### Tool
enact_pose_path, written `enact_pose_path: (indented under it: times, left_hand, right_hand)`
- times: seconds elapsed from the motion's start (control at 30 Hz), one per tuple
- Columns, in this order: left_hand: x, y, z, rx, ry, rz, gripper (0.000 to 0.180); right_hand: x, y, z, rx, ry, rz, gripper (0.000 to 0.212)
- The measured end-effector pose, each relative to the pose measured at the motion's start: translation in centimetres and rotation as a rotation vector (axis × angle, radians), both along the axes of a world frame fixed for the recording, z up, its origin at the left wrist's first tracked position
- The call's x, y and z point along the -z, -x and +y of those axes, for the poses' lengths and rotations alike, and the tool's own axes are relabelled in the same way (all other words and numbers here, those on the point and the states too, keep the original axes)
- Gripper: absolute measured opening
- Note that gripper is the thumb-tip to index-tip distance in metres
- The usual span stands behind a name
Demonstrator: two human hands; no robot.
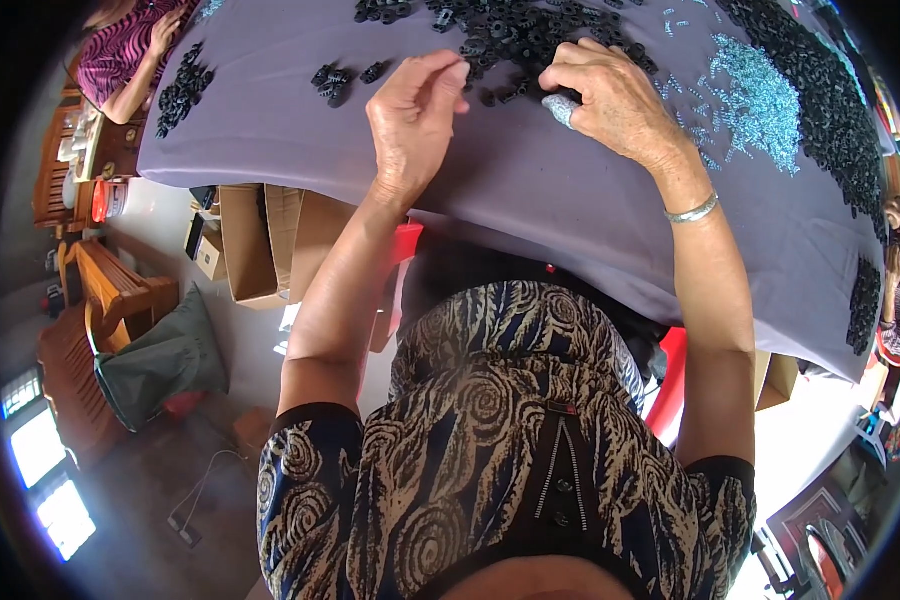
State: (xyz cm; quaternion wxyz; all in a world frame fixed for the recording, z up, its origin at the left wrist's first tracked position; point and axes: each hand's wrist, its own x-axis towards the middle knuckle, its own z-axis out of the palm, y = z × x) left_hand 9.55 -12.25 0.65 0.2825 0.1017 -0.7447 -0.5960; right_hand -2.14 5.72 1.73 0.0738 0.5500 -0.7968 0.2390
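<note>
Over the near edge of a pile of small black plastic parts [505,38], both of my hands are raised at the table. My left hand [410,125] is closed in a pinch, thumb against fingertips; whatever it may hold is too small or hidden to make out. To its right, my right hand [615,100] has its fingers curled down beside the pile, with a grey-blue wrap [560,108] around the thumb. What lies between these fingers cannot be made out. A few loose black parts [512,92] lie on the cloth between the hands.
A grey-purple cloth [560,190] covers the table. Right of my right hand spreads a heap of small shiny bluish coil springs [755,100], with a long black band of parts [835,130] beyond. Smaller black clusters [332,84] lie leftward. Another person's arm [135,90] is at far left.
</note>
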Motion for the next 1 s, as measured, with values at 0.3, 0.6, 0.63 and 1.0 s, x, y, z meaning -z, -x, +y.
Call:
enact_pose_path:
  times: [0.3,0.6,0.63,1.0]
  left_hand:
    - [-0.9,-0.7,-0.4,0.022,-0.165,-0.079,0.039]
    - [-0.7,-0.6,0.4,0.042,-0.147,-0.066,0.047]
    - [-0.6,-0.5,0.4,0.049,-0.195,-0.059,0.047]
    - [-1.0,-0.6,1.7,0.189,-0.177,-0.083,0.019]
  right_hand:
    - [0.2,-0.4,-0.4,0.085,-0.007,0.018,0.015]
    - [0.5,-0.7,-1.1,0.096,0.04,-0.048,0.015]
    - [0.3,-0.7,-0.9,0.087,0.048,-0.021,0.016]
    - [-1.9,-2.0,-0.8,-0.098,0.269,-0.101,0.023]
